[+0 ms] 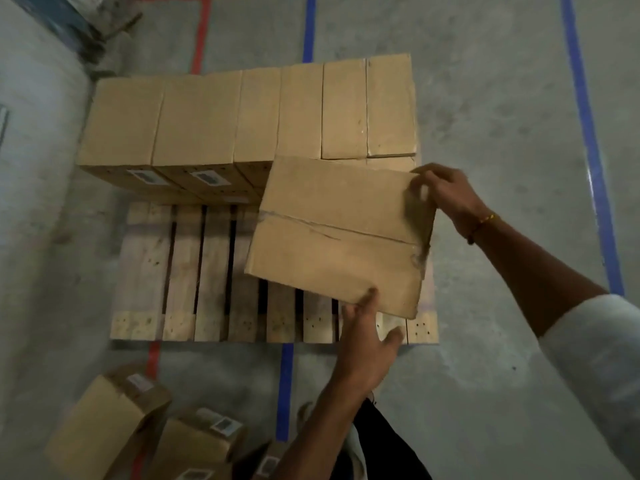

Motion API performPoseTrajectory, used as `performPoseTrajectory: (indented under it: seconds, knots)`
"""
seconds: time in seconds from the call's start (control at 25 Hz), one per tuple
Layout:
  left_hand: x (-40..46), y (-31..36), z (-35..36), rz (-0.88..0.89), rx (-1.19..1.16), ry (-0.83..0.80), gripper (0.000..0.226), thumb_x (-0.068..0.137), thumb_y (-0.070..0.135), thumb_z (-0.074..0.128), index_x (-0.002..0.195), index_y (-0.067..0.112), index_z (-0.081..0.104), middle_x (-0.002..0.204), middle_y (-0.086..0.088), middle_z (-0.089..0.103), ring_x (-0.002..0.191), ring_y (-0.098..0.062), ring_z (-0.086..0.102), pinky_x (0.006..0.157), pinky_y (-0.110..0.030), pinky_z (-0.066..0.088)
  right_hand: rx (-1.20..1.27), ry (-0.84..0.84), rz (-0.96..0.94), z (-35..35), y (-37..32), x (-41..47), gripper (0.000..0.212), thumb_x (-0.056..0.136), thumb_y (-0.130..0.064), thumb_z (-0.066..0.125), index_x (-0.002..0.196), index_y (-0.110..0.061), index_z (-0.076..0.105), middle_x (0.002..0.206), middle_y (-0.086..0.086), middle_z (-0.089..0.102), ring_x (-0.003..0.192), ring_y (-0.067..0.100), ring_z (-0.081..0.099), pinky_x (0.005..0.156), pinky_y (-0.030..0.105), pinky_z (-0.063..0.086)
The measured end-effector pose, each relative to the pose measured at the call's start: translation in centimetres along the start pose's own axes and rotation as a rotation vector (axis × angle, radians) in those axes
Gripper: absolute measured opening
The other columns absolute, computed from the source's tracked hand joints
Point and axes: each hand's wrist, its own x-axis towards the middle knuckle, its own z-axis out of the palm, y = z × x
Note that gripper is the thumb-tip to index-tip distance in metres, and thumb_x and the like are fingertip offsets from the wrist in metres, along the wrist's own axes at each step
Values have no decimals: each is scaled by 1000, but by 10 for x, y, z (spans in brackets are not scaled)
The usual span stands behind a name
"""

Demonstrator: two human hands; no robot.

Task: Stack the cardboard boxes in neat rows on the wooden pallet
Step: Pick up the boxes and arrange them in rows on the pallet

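Both hands hold tan flat cardboard box above slatted wooden pallet: right hand pinches far corner, left hand grips near edge, fingers hidden underneath. Stacked row of tan boxes behind; labels blurred.

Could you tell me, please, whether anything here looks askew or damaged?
The held box sits rotated against the stacked row, not square yet. Its top seam is split and its right edge looks torn.

Matt brown cardboard boxes, rough pale wooden pallet, concrete floor.
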Motion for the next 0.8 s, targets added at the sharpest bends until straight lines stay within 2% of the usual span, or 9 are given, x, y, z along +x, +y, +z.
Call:
performPoseTrajectory:
  seconds: [0.12, 0.24, 0.36, 0.4, 0.48, 0.56, 0.68, 0.72, 0.8]
  knots:
    - [23, 14, -13, 11, 143, -82, 71, 96, 40, 64, 157, 36, 27, 143, -2, 45, 131, -18, 51, 112, -41, 45, 8, 39, 12, 3, 9, 25, 21, 95, -17, 57, 109, -16, 73, 97, 1, 68, 83, 12, 59, 65, 18, 48]
    - [41, 39, -48, 69, 401, -198, 56, 98, 44, 58, 151, 34, 41, 125, -4, 66, 102, -13, 64, 97, -36, 53, 94, 49, 14, 1, 25, 23, 32, 97, -31, 62, 127, -20, 63, 114, 0, 63, 98, 9, 58, 83, 22, 50]
    - [79, 78, -85, 243, 624, -67, 35, 100, 39, 56, 133, 26, 59, 98, 2, 70, 82, -13, 65, 81, -31, 55, 357, 187, 117, 0, 52, -11, 29, 101, -39, 56, 127, -26, 57, 123, -5, 61, 116, 13, 57, 101, 36, 49]
    - [100, 90, -98, 320, 637, 40, 31, 100, 36, 57, 128, 24, 62, 96, 1, 68, 85, -17, 65, 80, -33, 55, 454, 243, 200, 4, 66, -30, 25, 103, -39, 53, 125, -27, 57, 125, -5, 60, 118, 15, 57, 102, 39, 49]
    - [148, 111, -126, 490, 679, 227, 33, 97, 31, 60, 128, 19, 63, 114, -8, 62, 107, -28, 60, 91, -40, 50, 620, 360, 406, 23, 98, -78, 25, 105, -37, 48, 124, -24, 58, 132, 0, 60, 121, 20, 56, 99, 41, 50]
    - [194, 122, -153, 535, 829, 279, 42, 97, 36, 59, 135, 18, 59, 132, -14, 54, 124, -36, 49, 101, -45, 41, 743, 435, 629, 54, 125, -129, 25, 105, -31, 48, 126, -22, 57, 136, 7, 59, 119, 23, 58, 92, 40, 52]
    - [240, 121, -181, 379, 1032, 51, 58, 99, 63, 40, 142, 27, 53, 145, -11, 54, 135, -38, 45, 113, -57, 26, 968, 324, 708, 124, 128, -186, 32, 104, -28, 49, 135, -24, 52, 140, 8, 58, 122, 27, 59, 101, 47, 51]
    - [247, 119, -187, 320, 1069, -54, 65, 95, 74, 32, 140, 31, 53, 146, -8, 55, 136, -37, 45, 114, -59, 23, 1080, 273, 628, 146, 118, -194, 39, 102, -36, 51, 140, -27, 51, 142, 5, 59, 125, 27, 60, 104, 48, 49]
    - [250, 113, -196, 301, 1099, -182, 81, 82, 89, 25, 135, 35, 54, 140, -7, 60, 129, -35, 52, 109, -52, 35, 1212, 242, 471, 176, 89, -195, 66, 91, -60, 61, 149, -35, 45, 146, -2, 58, 131, 24, 58, 110, 50, 45]
